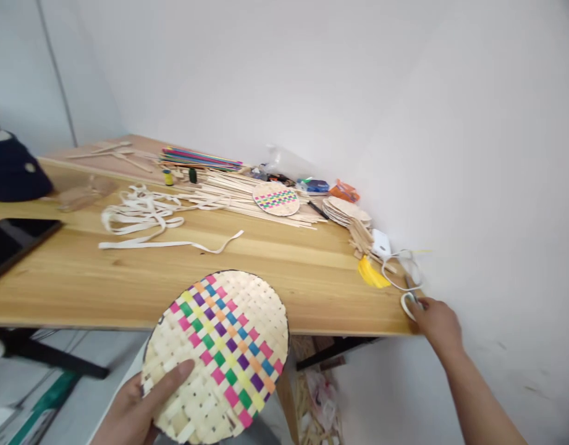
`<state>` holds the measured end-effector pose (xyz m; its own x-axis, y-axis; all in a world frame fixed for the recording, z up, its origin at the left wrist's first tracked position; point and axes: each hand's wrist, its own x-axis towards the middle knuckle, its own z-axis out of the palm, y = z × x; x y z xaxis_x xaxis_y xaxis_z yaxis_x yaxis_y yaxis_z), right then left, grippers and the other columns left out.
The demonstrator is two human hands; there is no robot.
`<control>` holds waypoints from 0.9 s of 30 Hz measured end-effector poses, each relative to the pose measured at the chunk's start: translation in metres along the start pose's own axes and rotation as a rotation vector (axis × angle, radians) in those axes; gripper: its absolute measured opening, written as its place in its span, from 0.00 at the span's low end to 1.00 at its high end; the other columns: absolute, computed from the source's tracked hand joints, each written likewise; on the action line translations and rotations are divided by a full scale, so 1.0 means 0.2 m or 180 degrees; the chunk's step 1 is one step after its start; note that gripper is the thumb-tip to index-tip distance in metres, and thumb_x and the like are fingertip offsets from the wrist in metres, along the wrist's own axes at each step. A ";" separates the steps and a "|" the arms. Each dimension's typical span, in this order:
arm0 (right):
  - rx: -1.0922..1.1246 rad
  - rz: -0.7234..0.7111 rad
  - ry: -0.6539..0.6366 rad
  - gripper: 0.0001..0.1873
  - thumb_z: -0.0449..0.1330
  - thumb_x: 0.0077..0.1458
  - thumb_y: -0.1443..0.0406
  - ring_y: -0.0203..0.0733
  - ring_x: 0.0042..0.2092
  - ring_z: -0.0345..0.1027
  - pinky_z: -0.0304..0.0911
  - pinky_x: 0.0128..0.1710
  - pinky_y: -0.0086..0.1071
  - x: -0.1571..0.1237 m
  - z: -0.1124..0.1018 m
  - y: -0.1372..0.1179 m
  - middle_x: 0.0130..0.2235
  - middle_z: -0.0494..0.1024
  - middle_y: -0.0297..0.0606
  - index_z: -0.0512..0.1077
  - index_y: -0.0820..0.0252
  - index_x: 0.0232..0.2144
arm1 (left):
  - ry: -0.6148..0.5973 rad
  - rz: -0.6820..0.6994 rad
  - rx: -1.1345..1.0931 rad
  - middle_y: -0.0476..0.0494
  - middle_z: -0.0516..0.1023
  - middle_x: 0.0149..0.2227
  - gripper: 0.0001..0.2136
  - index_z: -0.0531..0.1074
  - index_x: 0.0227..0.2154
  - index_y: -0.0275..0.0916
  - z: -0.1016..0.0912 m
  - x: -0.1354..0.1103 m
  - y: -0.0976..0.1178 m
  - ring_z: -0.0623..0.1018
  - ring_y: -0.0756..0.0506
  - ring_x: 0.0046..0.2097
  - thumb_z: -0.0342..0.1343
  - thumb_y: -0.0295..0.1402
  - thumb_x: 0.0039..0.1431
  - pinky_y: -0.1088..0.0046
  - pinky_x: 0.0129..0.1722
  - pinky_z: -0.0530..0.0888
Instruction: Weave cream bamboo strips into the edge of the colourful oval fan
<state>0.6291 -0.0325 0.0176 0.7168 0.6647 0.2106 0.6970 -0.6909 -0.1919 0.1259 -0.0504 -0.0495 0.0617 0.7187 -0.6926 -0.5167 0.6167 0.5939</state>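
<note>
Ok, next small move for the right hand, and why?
Probably close the right hand on the white loop at the table's edge and lift it clear. The hand appears to be touching it, though what the loop belongs to is hard to tell. The left hand is occupied gripping the woven disc, so the right is the free one.

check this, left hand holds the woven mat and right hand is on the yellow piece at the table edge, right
Wrong spot: the head view shows the right hand on a white loop at the table edge, not the yellow piece. The left hand does hold the woven mat.
</note>
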 end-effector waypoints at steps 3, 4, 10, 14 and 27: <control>0.0482 -0.0251 0.0017 0.23 0.51 0.55 0.59 0.62 0.49 0.74 0.65 0.47 0.49 -0.10 0.01 -0.13 0.46 0.80 0.59 0.79 0.68 0.42 | 0.0035 -0.0083 -0.0101 0.34 0.85 0.45 0.44 0.67 0.61 0.36 0.04 -0.06 0.02 0.81 0.26 0.49 0.76 0.35 0.37 0.57 0.45 0.82; 0.0727 -0.0387 -0.0088 0.22 0.52 0.57 0.58 0.59 0.47 0.75 0.66 0.49 0.47 -0.16 0.02 -0.19 0.45 0.81 0.55 0.79 0.66 0.43 | 0.0038 -0.0038 -0.0104 0.33 0.84 0.46 0.43 0.68 0.61 0.34 0.05 -0.07 0.02 0.81 0.26 0.49 0.76 0.36 0.38 0.57 0.45 0.82; 0.3762 -0.0770 -0.2600 0.23 0.66 0.52 0.48 0.51 0.44 0.78 0.71 0.50 0.47 -0.61 0.06 -0.64 0.43 0.83 0.47 0.79 0.60 0.41 | 0.0088 0.0251 -0.0112 0.33 0.85 0.45 0.44 0.70 0.59 0.33 0.08 -0.09 0.01 0.80 0.27 0.50 0.76 0.39 0.35 0.59 0.46 0.81; 0.4395 -0.0661 -0.3795 0.22 0.70 0.50 0.53 0.48 0.46 0.77 0.68 0.52 0.45 -0.79 0.05 -0.88 0.45 0.83 0.44 0.79 0.58 0.44 | 0.0018 0.0344 -0.0262 0.34 0.86 0.43 0.40 0.72 0.56 0.33 0.10 -0.08 0.00 0.80 0.28 0.51 0.76 0.38 0.36 0.58 0.48 0.81; 0.4304 -0.0036 -0.3979 0.19 0.74 0.41 0.54 0.41 0.30 0.74 0.69 0.36 0.36 -0.70 0.07 -1.14 0.28 0.82 0.37 0.79 0.63 0.29 | -0.0215 0.0201 -0.0153 0.35 0.87 0.33 0.26 0.83 0.29 0.39 -0.11 0.04 0.06 0.81 0.25 0.48 0.70 0.56 0.32 0.54 0.43 0.81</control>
<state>0.3701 0.0367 0.0184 -0.1348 0.9014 -0.4115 -0.2151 -0.4320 -0.8758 0.1017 -0.0441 -0.0563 0.0845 0.7766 -0.6242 -0.5617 0.5546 0.6140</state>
